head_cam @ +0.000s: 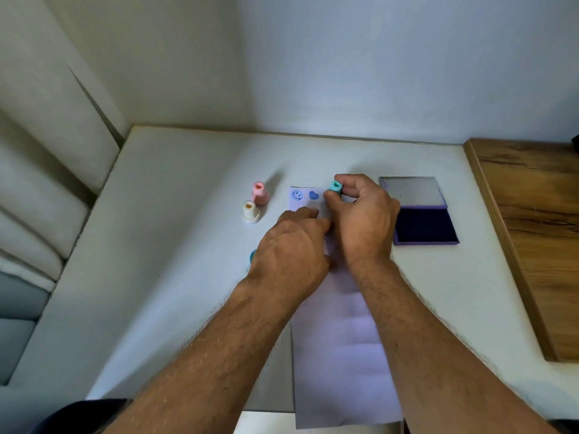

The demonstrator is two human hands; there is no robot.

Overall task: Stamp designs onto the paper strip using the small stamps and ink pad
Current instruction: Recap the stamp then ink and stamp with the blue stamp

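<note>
1. my right hand (pixel 360 214) pinches a small teal stamp (pixel 335 187) between thumb and fingers curled around it, holding it at the far right corner of the paper strip (pixel 338 339); i cannot tell whether its base touches the paper.
2. my left hand (pixel 291 245) lies palm down on the strip, fingers stretched fairly straight and pressing the sheet flat just beside the right hand.
3. the strip is a long, pale lilac sheet with faint fold creases, running from the near table edge to the far end, where a blue smiley print (pixel 297 195) and a solid blue heart print (pixel 313 195) sit side by side.
4. left of the strip stand two small bottle-shaped plastic stamps, upright: a pink stamp (pixel 259 194) and, just beside it, a cream stamp (pixel 250 212).
5. the ink pad (pixel 423 225) lies open to the right, a flat rectangular purple case with a dark blue pad and a grey, dull lid.
6. a bit of a blue round object (pixel 252 255) peeks out by my left hand.
7. everything rests on a smooth white table (pixel 175 245).
</note>
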